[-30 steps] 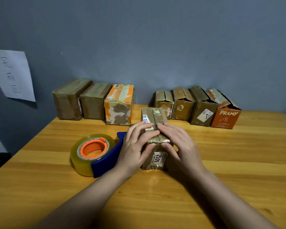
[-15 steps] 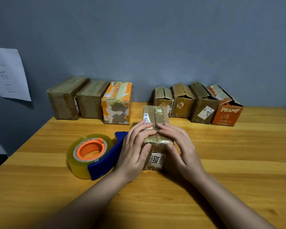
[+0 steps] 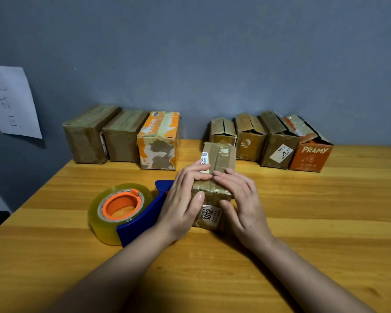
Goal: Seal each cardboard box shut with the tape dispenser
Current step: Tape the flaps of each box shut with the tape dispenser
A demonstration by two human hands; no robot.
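paper sheet (image 3: 10, 102): stuck on the wall, far left, handwriting I can't read.
far-left boxes (image 3: 122, 137): three in a row against the wall, tops flat and taped; the rightmost is orange and white.
tape dispenser (image 3: 127, 213): blue frame, clear roll on an orange core, lying on the table (image 3: 325, 211) near left, just beside my left hand.
my left hand (image 3: 181, 199): fingers straight, flat on the top left of the box, thumb against its near face. Not curled round anything.
cardboard box (image 3: 217, 177): centre of the table, between my hands, long side running away from me; label "3012" on the near face, flap seam down the middle of the top.
my right hand (image 3: 242, 199): fingers straight, pressing the top right, tips meeting the left ones at the seam.
far-right boxes (image 3: 271, 141): four in a row, flaps gaping; the rightmost is orange, marked "PRAMY".
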